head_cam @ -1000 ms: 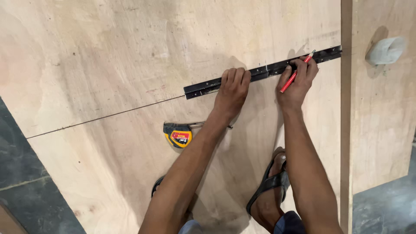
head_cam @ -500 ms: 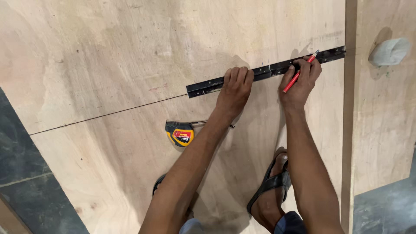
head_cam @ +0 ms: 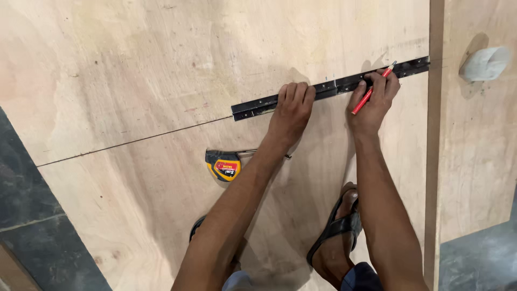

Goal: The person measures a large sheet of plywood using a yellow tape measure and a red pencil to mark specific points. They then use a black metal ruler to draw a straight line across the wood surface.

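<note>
The right hand (head_cam: 372,102) pinches a red pencil (head_cam: 371,90) in its fingers, tip at the black metal straightedge (head_cam: 328,89), which the left hand (head_cam: 291,108) presses flat with fingers together on the plywood sheet (head_cam: 134,64). A pencilled line (head_cam: 134,141) already runs left of the straightedge; the stretch along it looks in progress. A yellow tape measure (head_cam: 223,165) with a red label lies just below.

The left hand (head_cam: 291,105) presses flat on a long black metal straightedge (head_cam: 328,87) lying across a plywood sheet (head_cam: 134,64). The right hand (head_cam: 372,99) holds a red pencil (head_cam: 371,90) with its tip at the straightedge. A yellow tape measure (head_cam: 223,165) lies on the plywood near the left forearm, and sandalled feet stand below
</note>
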